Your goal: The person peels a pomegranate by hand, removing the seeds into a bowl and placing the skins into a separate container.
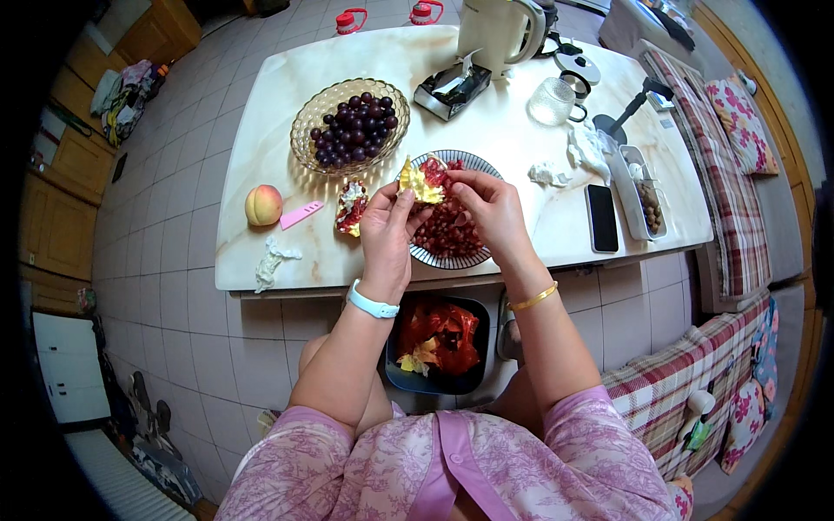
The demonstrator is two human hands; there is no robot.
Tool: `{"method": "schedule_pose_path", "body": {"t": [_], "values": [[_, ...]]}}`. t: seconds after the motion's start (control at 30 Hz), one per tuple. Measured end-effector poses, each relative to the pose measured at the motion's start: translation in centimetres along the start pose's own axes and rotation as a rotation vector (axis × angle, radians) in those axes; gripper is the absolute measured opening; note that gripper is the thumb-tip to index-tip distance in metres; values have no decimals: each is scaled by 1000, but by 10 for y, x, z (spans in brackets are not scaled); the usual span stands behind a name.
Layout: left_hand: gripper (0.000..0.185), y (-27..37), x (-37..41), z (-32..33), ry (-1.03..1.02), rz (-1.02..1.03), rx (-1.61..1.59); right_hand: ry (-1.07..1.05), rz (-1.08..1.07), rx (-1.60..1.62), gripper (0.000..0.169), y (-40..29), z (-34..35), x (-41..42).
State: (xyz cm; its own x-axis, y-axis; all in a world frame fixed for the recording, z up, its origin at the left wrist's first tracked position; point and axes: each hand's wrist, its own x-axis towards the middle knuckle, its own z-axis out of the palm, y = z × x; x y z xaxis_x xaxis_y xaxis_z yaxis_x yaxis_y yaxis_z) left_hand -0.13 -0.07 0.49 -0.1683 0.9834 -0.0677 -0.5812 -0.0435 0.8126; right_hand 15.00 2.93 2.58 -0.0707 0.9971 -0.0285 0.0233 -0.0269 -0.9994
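Observation:
My left hand (386, 225) holds a torn pomegranate piece (425, 181) with yellow-white pith and red arils on its right side. The thumb and index finger of my right hand (492, 207) meet at that right side, against the arils. Below both hands stands a plate (464, 262) with a dark-striped rim, heaped with loose pomegranate arils (446, 238). Another pomegranate chunk (352, 210), its arils showing, lies on the table just left of the plate. Part of the heap is hidden behind my fingers.
A ribbed basket (301, 140) of grapes (357, 130) is behind on the left. A peach (263, 205) and pink-handled tool (301, 215) lie far left. Rightward are a glass mug (550, 102), a smartphone (601, 218) and a white bin (622, 195). A lined waste bin (483, 365) stands below the table edge.

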Motion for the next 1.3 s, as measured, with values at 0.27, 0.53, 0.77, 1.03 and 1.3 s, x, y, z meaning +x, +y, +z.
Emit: {"method": "schedule_pose_path", "body": {"t": [0.27,0.53,0.77,1.03,1.3], "values": [[17,-2,3,-4,20,12,-21,2,23,88,19,2,-4,2],[19,-1,4,-5,20,25,-8,105,-222,-312,20,7,-2,1],[19,-1,-3,2,-61,-1,26,143,-241,-221,25,-7,14,-6],[22,-2,-3,6,-133,32,23,166,-338,-276,26,-4,19,-6],[17,-3,4,-2,-18,14,73,148,-448,-410,25,0,24,-12]]}}
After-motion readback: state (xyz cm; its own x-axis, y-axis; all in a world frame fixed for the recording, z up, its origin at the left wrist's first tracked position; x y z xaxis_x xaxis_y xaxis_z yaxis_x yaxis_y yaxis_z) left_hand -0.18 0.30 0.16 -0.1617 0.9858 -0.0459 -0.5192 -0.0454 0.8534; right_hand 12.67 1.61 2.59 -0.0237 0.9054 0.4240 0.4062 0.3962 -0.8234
